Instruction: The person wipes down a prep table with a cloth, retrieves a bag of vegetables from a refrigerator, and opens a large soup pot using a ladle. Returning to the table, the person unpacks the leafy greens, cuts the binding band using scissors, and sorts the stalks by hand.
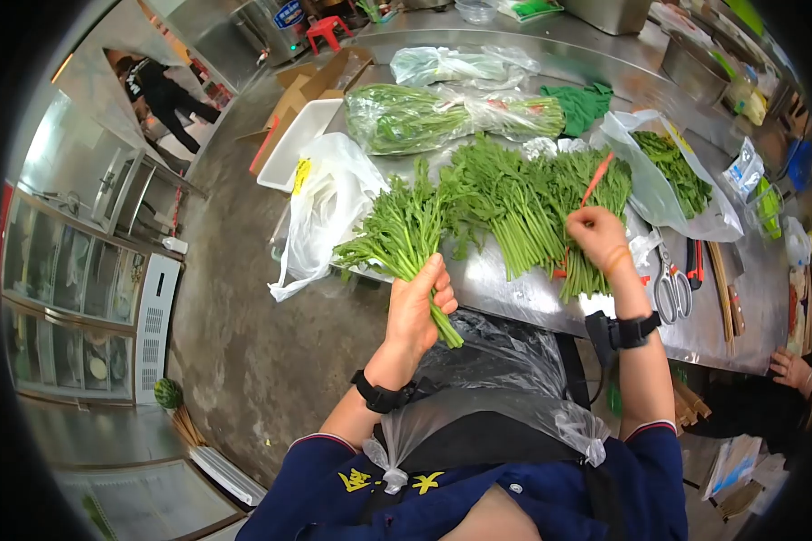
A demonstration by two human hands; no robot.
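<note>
My left hand [417, 302] is closed round the stems of a bunch of leafy greens [415, 221], lifted off the table with its leaves pointing away from me. My right hand [597, 236] pinches a red strip [597, 178] that sticks up above the fingers. Beneath and beside that hand lie more greens [528, 212], spread on the metal table with stems towards me. Right of them, a white plastic bag [630, 149] lies open round darker leafy greens [672, 171]. Scissors [666, 287] rest by my right wrist.
A white plastic bag [325, 203] hangs over the table's left edge. Behind the greens lie a long wrapped bundle of greens [415, 119] and a green cloth [579, 106]. Wooden sticks [722, 288] lie at right. Another person's hand [792, 371] touches the table's right edge.
</note>
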